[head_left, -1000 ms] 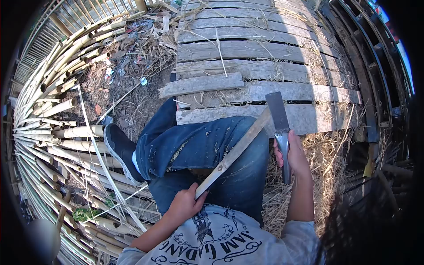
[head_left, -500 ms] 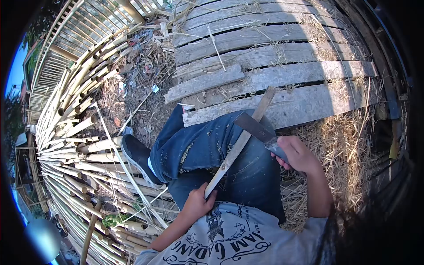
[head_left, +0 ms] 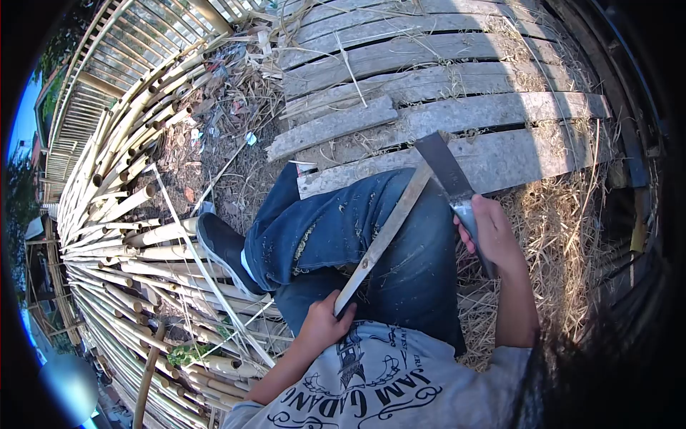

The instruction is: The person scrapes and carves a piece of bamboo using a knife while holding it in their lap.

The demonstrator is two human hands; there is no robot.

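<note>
A pale bamboo strip (head_left: 379, 247) lies slantwise over my jeans-covered thighs, a node mark showing partway along it. My left hand (head_left: 326, 320) is closed around its near end, close to my shirt. My right hand (head_left: 493, 232) grips the handle of a broad-bladed cleaver (head_left: 446, 166), whose dark, square-ended blade points away from me. The blade overlaps the far end of the strip, so that end is partly hidden. Whether blade and strip touch I cannot tell.
Weathered wooden planks (head_left: 457, 82) spread ahead, with a loose board (head_left: 332, 130) and fibre scraps on them. Cut bamboo poles (head_left: 136, 254) are piled to my left before a bamboo fence (head_left: 153, 36). Straw shavings (head_left: 536, 257) cover the ground at my right.
My right hand has shifted slightly away and to the right. The cleaver has swung from lying across the strip to pointing farther forward, at its far end. My left hand keeps its hold.
</note>
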